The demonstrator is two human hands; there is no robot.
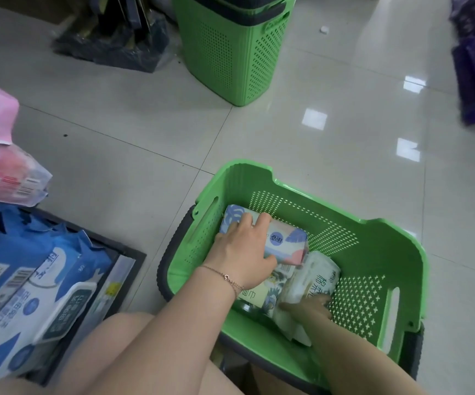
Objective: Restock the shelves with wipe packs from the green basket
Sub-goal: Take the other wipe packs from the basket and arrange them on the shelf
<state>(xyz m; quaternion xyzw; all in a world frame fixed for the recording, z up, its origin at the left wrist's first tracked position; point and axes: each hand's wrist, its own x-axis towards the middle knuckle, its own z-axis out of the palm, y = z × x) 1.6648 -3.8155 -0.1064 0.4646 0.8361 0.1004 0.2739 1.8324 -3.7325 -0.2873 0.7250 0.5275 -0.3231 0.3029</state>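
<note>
Head view. A green perforated plastic basket [378,252] stands on the tiled floor at 5 o'clock. The left hand [245,246] is curled over a blue-and-pink patterned wipe pack [287,243] at the basket's 10 o'clock corner, grip wrapped round its end, presumably for lifting out. The right hand [307,307] is laid against a white wipe pack [316,277]; its grip cannot be told. Blue-and-white shelf packs [45,280] at 8 o'clock are judged the destination.

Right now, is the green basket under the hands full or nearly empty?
Nearly empty. The green basket holds only about three wipe packs, bunched at its left side; most of its perforated floor shows bare.
</note>
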